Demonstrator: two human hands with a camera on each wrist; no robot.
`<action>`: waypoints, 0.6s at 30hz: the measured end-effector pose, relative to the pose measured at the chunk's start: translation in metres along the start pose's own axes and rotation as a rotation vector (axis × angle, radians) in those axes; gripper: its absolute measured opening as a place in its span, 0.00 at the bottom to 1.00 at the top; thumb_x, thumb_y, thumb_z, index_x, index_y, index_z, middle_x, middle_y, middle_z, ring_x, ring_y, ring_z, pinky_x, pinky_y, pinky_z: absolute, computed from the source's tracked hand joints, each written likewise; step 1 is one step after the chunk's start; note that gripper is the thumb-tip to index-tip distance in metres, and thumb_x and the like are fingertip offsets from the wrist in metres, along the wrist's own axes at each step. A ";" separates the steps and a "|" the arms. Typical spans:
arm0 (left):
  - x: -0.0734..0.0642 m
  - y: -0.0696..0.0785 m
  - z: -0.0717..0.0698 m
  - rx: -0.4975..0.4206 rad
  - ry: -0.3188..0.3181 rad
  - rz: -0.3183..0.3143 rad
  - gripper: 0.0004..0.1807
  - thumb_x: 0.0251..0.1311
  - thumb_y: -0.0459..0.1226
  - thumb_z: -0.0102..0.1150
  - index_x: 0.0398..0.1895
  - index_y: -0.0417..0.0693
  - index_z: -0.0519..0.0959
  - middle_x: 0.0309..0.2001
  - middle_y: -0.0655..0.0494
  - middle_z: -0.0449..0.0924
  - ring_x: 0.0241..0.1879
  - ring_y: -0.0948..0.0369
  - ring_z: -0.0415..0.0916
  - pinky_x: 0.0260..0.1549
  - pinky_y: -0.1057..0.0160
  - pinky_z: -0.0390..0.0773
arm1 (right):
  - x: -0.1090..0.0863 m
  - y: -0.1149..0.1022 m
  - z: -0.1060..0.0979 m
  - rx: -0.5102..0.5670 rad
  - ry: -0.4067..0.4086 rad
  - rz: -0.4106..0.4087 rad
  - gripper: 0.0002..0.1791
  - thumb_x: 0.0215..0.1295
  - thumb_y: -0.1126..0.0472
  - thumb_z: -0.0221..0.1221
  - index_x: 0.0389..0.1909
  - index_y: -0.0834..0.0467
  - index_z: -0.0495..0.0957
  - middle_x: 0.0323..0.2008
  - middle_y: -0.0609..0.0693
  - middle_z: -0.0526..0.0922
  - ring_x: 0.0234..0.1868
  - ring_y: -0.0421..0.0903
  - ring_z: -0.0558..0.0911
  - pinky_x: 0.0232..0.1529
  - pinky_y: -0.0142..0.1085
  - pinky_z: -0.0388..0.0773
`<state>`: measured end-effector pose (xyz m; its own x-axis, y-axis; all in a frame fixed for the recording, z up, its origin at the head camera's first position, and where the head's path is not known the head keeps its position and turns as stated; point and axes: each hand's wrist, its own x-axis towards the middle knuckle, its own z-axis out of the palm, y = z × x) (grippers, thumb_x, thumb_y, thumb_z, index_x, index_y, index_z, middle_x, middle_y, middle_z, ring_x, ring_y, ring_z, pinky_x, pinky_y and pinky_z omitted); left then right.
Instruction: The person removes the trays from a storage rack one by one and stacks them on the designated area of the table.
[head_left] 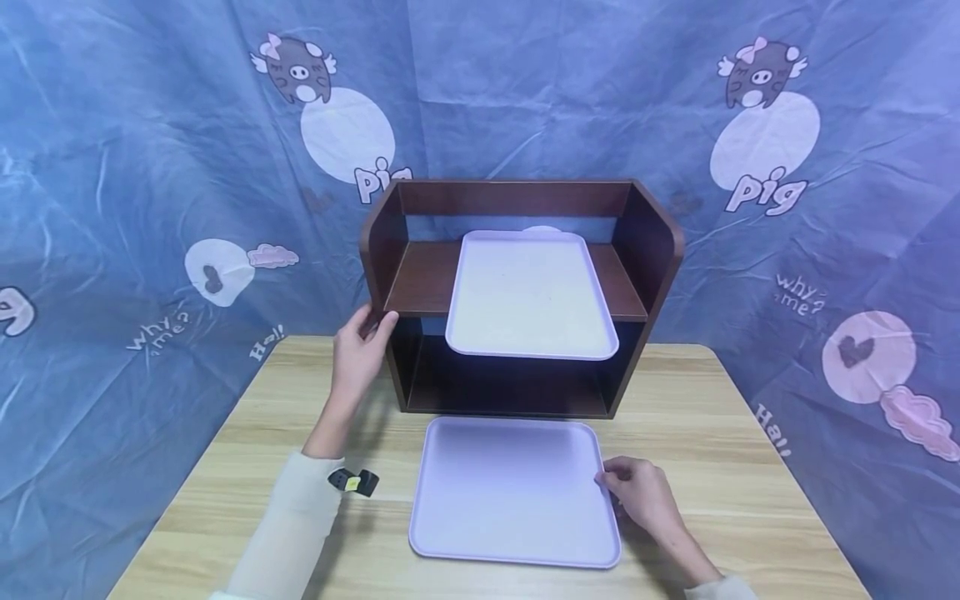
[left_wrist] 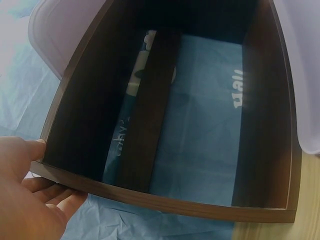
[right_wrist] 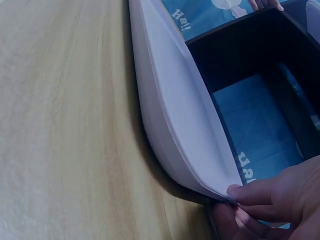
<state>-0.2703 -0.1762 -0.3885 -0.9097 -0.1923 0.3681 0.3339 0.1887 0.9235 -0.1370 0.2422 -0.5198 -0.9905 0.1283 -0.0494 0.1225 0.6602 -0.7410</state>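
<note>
A dark brown two-tier shelf (head_left: 517,200) stands on the wooden table. My left hand (head_left: 360,346) grips the shelf's left side at the middle board; in the left wrist view the thumb (left_wrist: 36,149) lies on the front edge, with the fingers curled beneath. In front of the shelf is a pale lilac tray (head_left: 517,492). My right hand (head_left: 641,496) pinches its right rim, thumb on top and fingers below in the right wrist view. A second lilac tray (head_left: 532,292) rests on the upper board, its near end jutting out past the front.
The shelf's lower compartment (head_left: 510,375) opens toward me, just behind the near tray. Light wooden table (head_left: 720,467) extends to both sides. Blue patterned cloth (head_left: 150,208) hangs behind and at both sides. A small black strap (head_left: 352,482) sits at the left sleeve.
</note>
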 end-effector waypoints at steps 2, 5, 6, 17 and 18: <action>0.000 0.000 0.000 -0.002 0.003 0.003 0.26 0.75 0.40 0.65 0.70 0.35 0.77 0.67 0.33 0.79 0.69 0.47 0.79 0.67 0.65 0.81 | 0.001 0.000 0.000 -0.026 0.008 -0.013 0.12 0.65 0.66 0.69 0.47 0.67 0.88 0.30 0.54 0.91 0.20 0.42 0.81 0.18 0.31 0.81; -0.001 0.000 0.000 -0.004 0.002 0.001 0.26 0.75 0.39 0.65 0.70 0.35 0.77 0.67 0.33 0.80 0.69 0.47 0.79 0.67 0.66 0.81 | 0.002 -0.001 -0.001 -0.048 0.017 -0.026 0.12 0.65 0.65 0.70 0.47 0.67 0.89 0.32 0.55 0.92 0.22 0.41 0.81 0.20 0.30 0.79; -0.001 0.000 0.000 -0.005 0.001 0.000 0.26 0.75 0.39 0.65 0.70 0.35 0.77 0.67 0.34 0.80 0.69 0.47 0.79 0.67 0.66 0.81 | 0.002 -0.001 -0.001 -0.050 0.017 -0.026 0.13 0.64 0.65 0.70 0.47 0.67 0.89 0.32 0.55 0.92 0.22 0.41 0.81 0.20 0.30 0.79; -0.001 0.000 0.000 0.001 -0.001 0.002 0.27 0.76 0.39 0.65 0.71 0.35 0.76 0.67 0.33 0.79 0.69 0.47 0.78 0.67 0.65 0.81 | 0.004 -0.001 -0.001 -0.056 0.007 -0.010 0.13 0.65 0.64 0.69 0.47 0.67 0.88 0.29 0.50 0.89 0.23 0.40 0.81 0.21 0.30 0.79; 0.000 0.000 0.001 0.003 -0.001 0.001 0.26 0.76 0.39 0.65 0.71 0.35 0.76 0.67 0.33 0.79 0.69 0.47 0.79 0.67 0.65 0.81 | 0.004 -0.001 -0.001 -0.051 0.005 -0.008 0.13 0.65 0.64 0.69 0.48 0.67 0.88 0.29 0.50 0.89 0.24 0.41 0.81 0.21 0.30 0.80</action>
<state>-0.2701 -0.1757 -0.3889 -0.9098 -0.1911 0.3685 0.3336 0.1917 0.9230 -0.1411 0.2429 -0.5181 -0.9912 0.1263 -0.0406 0.1179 0.6980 -0.7064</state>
